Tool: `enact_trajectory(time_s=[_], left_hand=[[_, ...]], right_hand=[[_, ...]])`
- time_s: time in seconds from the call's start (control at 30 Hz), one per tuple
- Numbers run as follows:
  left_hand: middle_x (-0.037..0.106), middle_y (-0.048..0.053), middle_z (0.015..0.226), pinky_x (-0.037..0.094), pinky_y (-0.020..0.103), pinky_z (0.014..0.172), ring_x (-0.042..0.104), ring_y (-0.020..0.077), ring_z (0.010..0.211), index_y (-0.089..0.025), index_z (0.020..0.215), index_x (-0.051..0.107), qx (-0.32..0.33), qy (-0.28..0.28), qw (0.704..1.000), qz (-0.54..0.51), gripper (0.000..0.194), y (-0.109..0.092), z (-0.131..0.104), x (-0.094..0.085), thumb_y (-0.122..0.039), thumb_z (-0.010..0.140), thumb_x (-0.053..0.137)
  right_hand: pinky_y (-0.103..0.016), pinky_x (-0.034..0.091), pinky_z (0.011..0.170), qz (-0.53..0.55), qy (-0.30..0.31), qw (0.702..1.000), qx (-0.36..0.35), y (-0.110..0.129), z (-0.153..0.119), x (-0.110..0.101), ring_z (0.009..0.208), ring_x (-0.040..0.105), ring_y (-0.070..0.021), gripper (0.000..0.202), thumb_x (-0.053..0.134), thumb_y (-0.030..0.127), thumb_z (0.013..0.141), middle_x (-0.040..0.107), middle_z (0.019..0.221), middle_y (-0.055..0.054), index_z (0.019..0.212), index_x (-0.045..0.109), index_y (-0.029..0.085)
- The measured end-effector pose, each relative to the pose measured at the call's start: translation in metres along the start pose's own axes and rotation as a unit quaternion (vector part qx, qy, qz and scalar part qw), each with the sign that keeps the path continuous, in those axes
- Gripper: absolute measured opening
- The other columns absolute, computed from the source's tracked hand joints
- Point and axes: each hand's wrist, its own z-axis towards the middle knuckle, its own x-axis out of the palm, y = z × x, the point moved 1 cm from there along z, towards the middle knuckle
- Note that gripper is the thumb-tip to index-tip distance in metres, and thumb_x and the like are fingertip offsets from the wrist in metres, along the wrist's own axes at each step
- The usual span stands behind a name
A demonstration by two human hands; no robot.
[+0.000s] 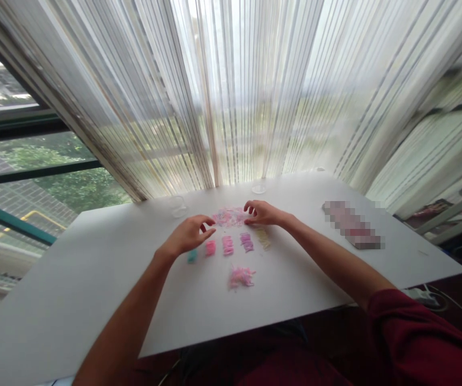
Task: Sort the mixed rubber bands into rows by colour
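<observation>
On a white table lies a wide pile of small pale pink and mixed pieces (pixel 229 216). My left hand (pixel 192 234) is at its left edge, thumb and fingers apart. At the right edge is my right hand (pixel 262 213), its fingers curved and spread from the thumb. Nearer to me runs a row of small groups: teal (pixel 191 256), bright pink (pixel 210 247), light pink (pixel 228 245), purple (pixel 247 242) and pale yellow (pixel 263 239). A smaller mixed pile (pixel 242 276) sits in front of the row. The pieces are too small to make out singly.
Two clear round items, one at the back left (pixel 178 206) and one at the back centre (pixel 259 189), stand near the curtain (pixel 239 107). A blurred-out flat object (pixel 351 225) lies at the right of the table (pixel 105 268). Cables hang beyond its right front edge.
</observation>
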Motion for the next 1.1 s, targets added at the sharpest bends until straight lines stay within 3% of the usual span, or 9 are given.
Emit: enact_trajectory(time_s=[0.13, 0.27, 0.53, 0.73, 0.87, 1.1], left_hand=[[0.075, 0.009, 0.106, 0.056, 0.031, 0.079, 0.072, 0.0229, 0.088, -0.018, 0.111, 0.068, -0.066, 0.033, 0.996, 0.050, 0.038, 0.017, 0.035, 0.003, -0.042, 0.082, 0.066], [0.077, 0.009, 0.095, 0.055, 0.030, 0.076, 0.072, 0.0254, 0.088, -0.017, 0.102, 0.070, -0.105, 0.047, 0.991, 0.064, 0.037, 0.024, 0.052, 0.017, -0.038, 0.072, 0.075], [0.075, 0.006, 0.092, 0.055, 0.029, 0.078, 0.071, 0.0221, 0.087, -0.019, 0.100, 0.067, -0.088, 0.026, 0.995, 0.025, 0.027, 0.019, 0.058, 0.027, -0.037, 0.080, 0.068], [0.066, 0.014, 0.118, 0.052, 0.039, 0.093, 0.065, 0.0297, 0.105, -0.017, 0.113, 0.060, -0.096, -0.010, 0.995, 0.021, 0.057, 0.021, 0.053, 0.025, -0.051, 0.070, 0.078], [0.064, 0.016, 0.120, 0.049, 0.041, 0.100, 0.061, 0.0339, 0.116, -0.015, 0.122, 0.055, -0.112, 0.006, 0.994, 0.019, 0.077, 0.025, 0.058, 0.029, -0.051, 0.061, 0.085], [0.065, 0.017, 0.123, 0.050, 0.039, 0.099, 0.064, 0.0314, 0.113, -0.013, 0.128, 0.052, -0.110, 0.023, 0.994, 0.001, 0.075, 0.017, 0.076, 0.035, -0.047, 0.067, 0.082]], right_hand=[[-0.025, 0.051, 0.070, -0.010, 0.004, 1.000, 0.004, 0.015, 0.008, 0.007, 0.071, 0.066, -0.0140, 0.020, 0.079, 0.016, 0.077, 0.070, 0.091, -0.004, 0.094, 0.070, 0.017], [-0.023, 0.051, 0.070, -0.008, -0.009, 1.000, 0.004, 0.027, 0.015, 0.017, 0.070, 0.066, -0.0119, 0.015, 0.075, 0.012, 0.080, 0.069, 0.096, -0.005, 0.094, 0.070, 0.016], [-0.025, 0.053, 0.075, 0.002, -0.030, 1.000, 0.009, 0.022, 0.015, 0.010, 0.072, 0.068, -0.0119, 0.020, 0.076, 0.017, 0.083, 0.065, 0.104, -0.007, 0.102, 0.069, 0.017], [-0.034, 0.055, 0.082, -0.017, -0.015, 0.999, 0.042, -0.001, 0.006, -0.005, 0.080, 0.068, -0.0186, 0.048, 0.087, 0.028, 0.072, 0.066, 0.105, -0.009, 0.114, 0.067, 0.017], [-0.037, 0.055, 0.088, -0.025, -0.005, 0.998, 0.065, -0.006, 0.011, -0.002, 0.087, 0.069, -0.0215, 0.060, 0.089, 0.034, 0.069, 0.066, 0.111, -0.012, 0.121, 0.065, 0.015], [-0.035, 0.055, 0.088, -0.010, 0.008, 0.998, 0.059, 0.008, 0.034, 0.019, 0.087, 0.070, -0.0210, 0.053, 0.088, 0.032, 0.070, 0.072, 0.102, -0.009, 0.117, 0.067, 0.016]])
